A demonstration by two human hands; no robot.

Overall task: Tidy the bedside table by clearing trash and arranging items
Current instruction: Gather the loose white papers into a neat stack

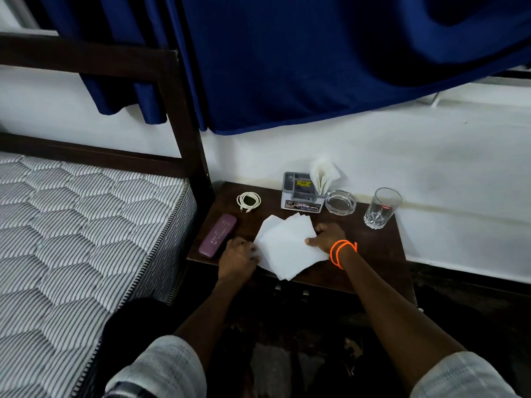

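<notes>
Hands: the left hand gripped the near-left edge of the napkins, fingers curled onto the paper; the right hand pinched the right edge, thumb on top, an orange band at its wrist.
Napkins: a loose fan of white sheets lay flat at the front of the bedside table, corners out of line, overhanging the front edge a little. By the look of it, squaring them up was the step in hand, and it was not finished.
Case: a purple case lay slanted by the left edge, just beside the left hand, apart from the paper.
Cable: a white cable sat coiled behind the case, seemingly tidy already.
Back row: a grey organiser stood by the wall with folded tissues upright in its right slot, a glass ashtray touching or just beside it, and a drinking glass upright further right.
Progress: probably well along; no obvious trash showed, and the napkins likely still wanted stacking and a home.
</notes>
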